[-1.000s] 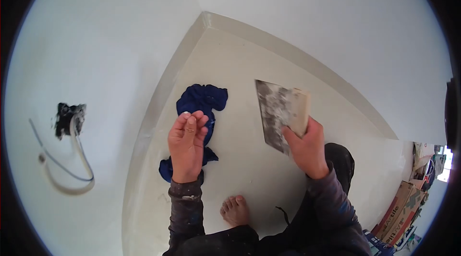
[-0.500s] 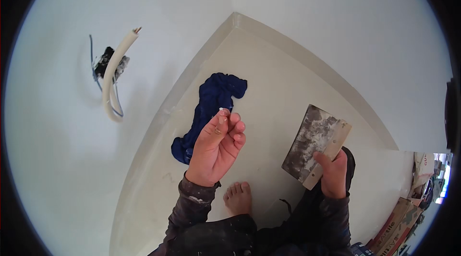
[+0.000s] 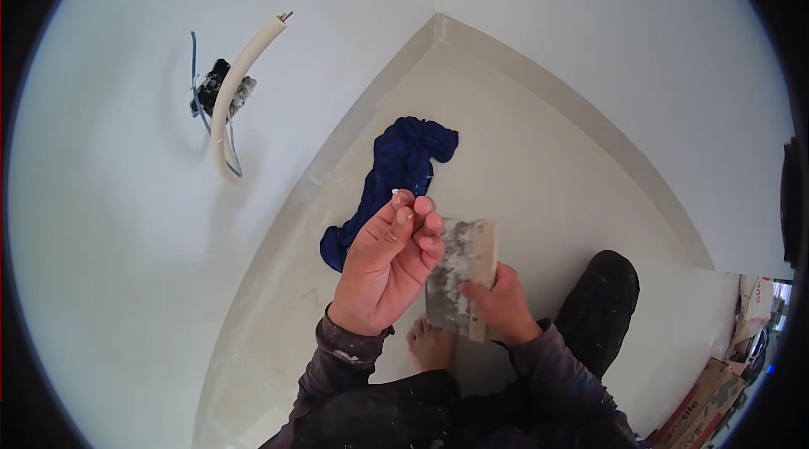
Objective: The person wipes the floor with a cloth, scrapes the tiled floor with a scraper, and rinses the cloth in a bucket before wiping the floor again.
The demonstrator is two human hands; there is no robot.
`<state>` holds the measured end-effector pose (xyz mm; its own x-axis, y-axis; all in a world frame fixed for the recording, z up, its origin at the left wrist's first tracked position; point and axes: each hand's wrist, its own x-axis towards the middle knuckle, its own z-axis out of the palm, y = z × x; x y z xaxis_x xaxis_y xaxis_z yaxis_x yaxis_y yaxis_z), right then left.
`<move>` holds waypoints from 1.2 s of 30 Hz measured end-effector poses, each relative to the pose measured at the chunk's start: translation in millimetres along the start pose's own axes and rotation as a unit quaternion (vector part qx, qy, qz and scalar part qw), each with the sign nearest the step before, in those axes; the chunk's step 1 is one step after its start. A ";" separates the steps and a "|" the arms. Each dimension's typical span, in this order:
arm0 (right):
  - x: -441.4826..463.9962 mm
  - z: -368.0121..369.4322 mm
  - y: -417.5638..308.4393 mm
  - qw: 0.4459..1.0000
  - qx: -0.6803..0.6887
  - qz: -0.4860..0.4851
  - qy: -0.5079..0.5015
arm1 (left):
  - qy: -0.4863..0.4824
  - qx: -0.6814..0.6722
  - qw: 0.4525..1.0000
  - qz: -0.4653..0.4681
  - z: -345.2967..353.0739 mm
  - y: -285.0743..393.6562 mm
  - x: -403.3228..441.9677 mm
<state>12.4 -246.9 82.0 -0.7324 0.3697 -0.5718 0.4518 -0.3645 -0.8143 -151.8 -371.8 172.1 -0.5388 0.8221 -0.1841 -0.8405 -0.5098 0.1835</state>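
Note:
In front of me my left hand [image 3: 379, 268] is raised, palm toward me, with the fingers curled and the thumb close to the index finger. A small white fleck [image 3: 396, 192] shows at its fingertips; I cannot tell whether it is gripped or just stuck there. My right hand [image 3: 508, 306] grips a wide putty knife [image 3: 459, 280] by its pale back edge, thumb on top. Its dark blade is smeared with whitish plaster, and the left edge is partly hidden behind my left hand. Beyond my left hand a crumpled dark blue cloth [image 3: 404, 154] lies on the floor.
A thick cream cable [image 3: 240, 82] and a blue wire [image 3: 195, 70] stick out of a hole in the left wall. Grey skirting [image 3: 548, 74] runs along both walls. My bare foot [image 3: 431, 346] is below the blade. Cardboard boxes [image 3: 699, 403] stand at lower right.
My right hand has brought the putty knife leftward, close beside my left hand, and turned it more upright. My left hand stays raised, its thumb slightly shifted. The view has shifted a little.

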 end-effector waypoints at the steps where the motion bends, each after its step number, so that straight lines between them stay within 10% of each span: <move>1: 0.2 5.4 0.2 1.000 0.001 0.002 -0.002 | 0.002 0.001 1.000 0.001 -0.4 0.0 -0.8; 17: 56.8 150.9 144.9 0.935 -0.129 -0.124 -0.307 | 0.032 0.006 0.999 0.005 -5.2 3.2 -6.3; 26: 46.6 159.4 139.6 0.930 -0.211 -0.121 -0.275 | 0.093 0.143 0.984 0.060 -35.5 9.6 6.4; 30: 38.3 154.5 134.5 0.915 -0.304 -0.119 -0.236 | 0.203 0.574 0.777 0.158 -68.5 15.5 21.7; 32: 31.9 138.4 102.7 0.849 -0.432 -0.142 -0.270 | 0.211 0.787 0.550 0.184 -92.0 24.4 23.6; 36: 38.2 99.5 69.7 0.812 -0.479 -0.207 -0.262 | 0.180 0.816 0.519 0.178 -129.7 37.2 53.3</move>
<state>-34.8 -343.2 13.3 -0.9252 -0.2153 -0.3126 0.1160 0.6237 -0.7730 -219.2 -379.9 43.9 -0.8661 0.4990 0.0278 0.3262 0.5223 0.7879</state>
